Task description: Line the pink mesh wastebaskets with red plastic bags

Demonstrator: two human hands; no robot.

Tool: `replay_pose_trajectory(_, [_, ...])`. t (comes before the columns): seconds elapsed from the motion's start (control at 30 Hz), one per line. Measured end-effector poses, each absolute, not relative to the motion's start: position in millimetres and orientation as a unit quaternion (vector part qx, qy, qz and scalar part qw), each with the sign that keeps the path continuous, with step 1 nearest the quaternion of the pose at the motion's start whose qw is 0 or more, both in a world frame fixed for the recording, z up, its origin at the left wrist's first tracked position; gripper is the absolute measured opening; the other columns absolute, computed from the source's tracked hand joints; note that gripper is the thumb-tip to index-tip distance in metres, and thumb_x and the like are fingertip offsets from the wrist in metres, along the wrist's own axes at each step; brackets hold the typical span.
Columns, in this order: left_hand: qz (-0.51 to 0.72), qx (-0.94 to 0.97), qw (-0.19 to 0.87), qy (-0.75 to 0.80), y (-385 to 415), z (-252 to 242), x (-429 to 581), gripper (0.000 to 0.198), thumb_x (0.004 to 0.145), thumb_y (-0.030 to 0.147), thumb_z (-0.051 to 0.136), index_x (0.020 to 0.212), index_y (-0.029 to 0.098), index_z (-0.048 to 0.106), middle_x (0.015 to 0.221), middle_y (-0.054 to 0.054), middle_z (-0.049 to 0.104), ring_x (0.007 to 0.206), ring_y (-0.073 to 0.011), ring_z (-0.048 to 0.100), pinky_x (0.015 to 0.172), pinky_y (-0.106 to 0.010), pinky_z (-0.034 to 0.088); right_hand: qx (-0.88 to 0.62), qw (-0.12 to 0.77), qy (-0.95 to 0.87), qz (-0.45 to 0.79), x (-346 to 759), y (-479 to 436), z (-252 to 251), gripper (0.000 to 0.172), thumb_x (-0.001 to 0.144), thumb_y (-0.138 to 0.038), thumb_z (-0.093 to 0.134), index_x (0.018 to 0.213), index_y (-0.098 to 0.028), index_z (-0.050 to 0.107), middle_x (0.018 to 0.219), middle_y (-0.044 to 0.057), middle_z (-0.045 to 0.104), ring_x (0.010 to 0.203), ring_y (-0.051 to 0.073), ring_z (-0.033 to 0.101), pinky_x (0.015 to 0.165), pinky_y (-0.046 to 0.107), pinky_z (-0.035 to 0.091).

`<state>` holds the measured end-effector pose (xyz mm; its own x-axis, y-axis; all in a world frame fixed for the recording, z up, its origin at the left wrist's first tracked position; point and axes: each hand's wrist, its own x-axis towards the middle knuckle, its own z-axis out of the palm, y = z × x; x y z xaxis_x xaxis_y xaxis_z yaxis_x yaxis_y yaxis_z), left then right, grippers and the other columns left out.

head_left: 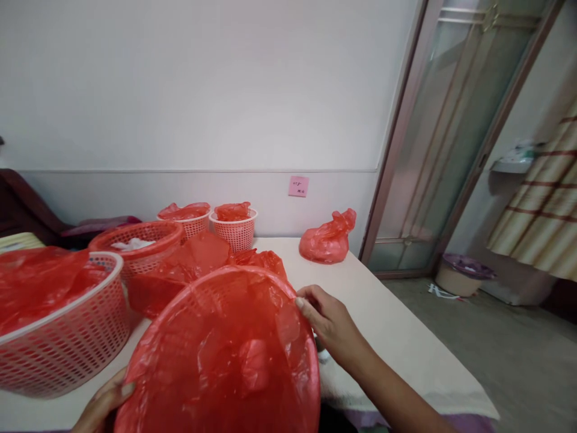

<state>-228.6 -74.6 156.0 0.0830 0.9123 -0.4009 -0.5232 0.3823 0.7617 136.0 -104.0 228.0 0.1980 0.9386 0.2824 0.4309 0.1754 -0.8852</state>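
A round basket (225,349) lined with a red plastic bag is tilted toward me at the table's front edge. Its bag is folded over the rim, and something pale shows dimly through or under the film. My left hand (101,400) grips the rim at the lower left, thumb on the inside and fingers hidden behind. At the upper right of the rim, my right hand (322,316) pinches the bag and the edge between thumb and fingers. Just behind this basket lies loose red plastic film (189,270).
On the left stands a large white-rimmed basket (67,337) with a red bag. Behind it are a red basket (157,258) and two small lined baskets (237,231) (196,225). A tied red bag (327,240) sits on the white table (396,337). A bin (462,276) stands on the floor.
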Motion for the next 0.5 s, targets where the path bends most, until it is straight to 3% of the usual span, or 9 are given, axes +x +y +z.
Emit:
replay_pose_trajectory(0.1, [0.515, 0.243, 0.699, 0.434, -72.8, 160.7, -220.9, 0.077, 0.038, 0.02, 0.088, 0.111, 0.035, 0.068, 0.098, 0.0, 0.078, 0.095, -0.0414, 0.069, 0.076, -0.049, 0.061, -0.606, 0.495, -0.574, 0.241, 134.0, -96.0, 212.8, 0.027, 0.084, -0.045, 0.048, 0.08, -0.02, 0.056, 0.067, -0.002, 0.05, 0.064, 0.016, 0.046, 0.062, 0.03, 0.037])
replay_pose_trajectory(0.23, [0.507, 0.304, 0.697, 0.406, -69.8, 157.2, -219.9, 0.06, 0.056, 0.029, 0.083, 0.114, 0.03, 0.068, 0.097, -0.003, 0.078, 0.087, -0.0351, 0.072, 0.074, -0.045, 0.061, -0.608, 0.511, -0.551, 0.255, 141.7, -87.1, 197.0, 0.029, 0.082, -0.047, 0.047, 0.074, -0.02, 0.054, 0.071, -0.001, 0.052, 0.069, 0.017, 0.047, 0.065, 0.031, 0.037])
replay_pose_trajectory(0.37, [0.498, 0.323, 0.708, 0.383, -61.7, 154.8, -220.3, 0.05, 0.059, 0.024, 0.082, 0.107, 0.029, 0.071, 0.092, -0.001, 0.078, 0.08, -0.0287, 0.073, 0.073, -0.038, 0.061, -0.608, 0.514, -0.533, 0.288, 147.9, -83.1, 196.0, 0.031, 0.078, -0.049, 0.052, 0.069, -0.02, 0.054, 0.067, -0.002, 0.05, 0.065, 0.015, 0.044, 0.061, 0.029, 0.035])
replay_pose_trajectory(0.5, [0.507, 0.301, 0.719, 0.368, -51.3, 155.6, -215.7, 0.027, 0.067, 0.025, 0.078, 0.094, 0.022, 0.074, 0.085, -0.002, 0.077, 0.077, -0.0228, 0.071, 0.073, -0.033, 0.06, -0.581, 0.565, -0.444, 0.383, 146.8, -79.7, 195.9, 0.035, 0.072, -0.053, 0.063, 0.07, -0.018, 0.057, 0.065, -0.003, 0.054, 0.06, 0.013, 0.046, 0.057, 0.027, 0.037])
